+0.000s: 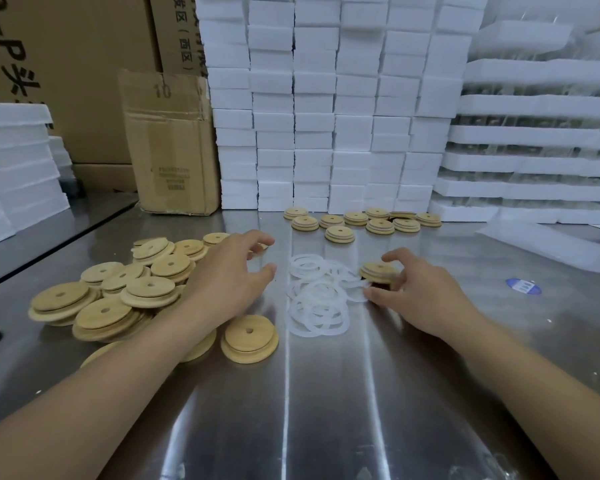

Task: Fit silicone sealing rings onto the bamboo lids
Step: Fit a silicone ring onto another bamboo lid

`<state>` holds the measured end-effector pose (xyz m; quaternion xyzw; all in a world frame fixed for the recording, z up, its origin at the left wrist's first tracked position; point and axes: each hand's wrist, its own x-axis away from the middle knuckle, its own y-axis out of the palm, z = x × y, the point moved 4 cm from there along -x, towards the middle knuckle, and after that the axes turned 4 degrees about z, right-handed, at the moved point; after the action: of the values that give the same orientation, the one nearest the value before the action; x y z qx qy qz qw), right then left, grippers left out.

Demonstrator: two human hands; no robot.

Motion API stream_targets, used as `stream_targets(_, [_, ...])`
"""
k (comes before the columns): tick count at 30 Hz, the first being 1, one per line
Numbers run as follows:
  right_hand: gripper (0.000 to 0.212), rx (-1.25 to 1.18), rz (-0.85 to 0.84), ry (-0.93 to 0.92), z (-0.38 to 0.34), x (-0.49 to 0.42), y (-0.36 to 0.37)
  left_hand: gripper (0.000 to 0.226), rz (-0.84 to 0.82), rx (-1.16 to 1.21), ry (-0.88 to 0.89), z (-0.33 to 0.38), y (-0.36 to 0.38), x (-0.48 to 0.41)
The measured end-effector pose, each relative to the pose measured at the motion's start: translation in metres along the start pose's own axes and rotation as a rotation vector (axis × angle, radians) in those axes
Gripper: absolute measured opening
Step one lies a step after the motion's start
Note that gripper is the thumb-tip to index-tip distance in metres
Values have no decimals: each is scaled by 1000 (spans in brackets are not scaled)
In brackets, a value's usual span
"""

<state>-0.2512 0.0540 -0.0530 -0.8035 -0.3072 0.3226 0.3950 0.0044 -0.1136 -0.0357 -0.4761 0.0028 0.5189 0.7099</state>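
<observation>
Ten far lids (340, 234), one lid (378, 271) beside the tangled rings (317, 299), and perhaps fifteen piled lids (149, 291) at left.

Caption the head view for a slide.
Right hand grips a bamboo lid beside the silicone rings; left hand hangs over the lid pile.

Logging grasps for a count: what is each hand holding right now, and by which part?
The right hand grips one bamboo lid by its rim. The left hand, fingers loosely curled, appears to hold nothing.
</observation>
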Motion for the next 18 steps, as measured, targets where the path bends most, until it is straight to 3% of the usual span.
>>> stream_targets(5, [72,87,-69,-47,-1,1,6,46,36,-391,29,-5,-12,0])
stream_targets(9, [66,137,-80,-68,-3,2,7,52,-92,-600,-41,-16,-12,-4])
stream_targets(13, [62,144,-114,-67,-4,3,5,34,-129,-665,4,-16,-8,-2])
stream_targets(18, [39,118,-121,-118,-11,4,3,30,-172,-672,27,-12,-10,-1])
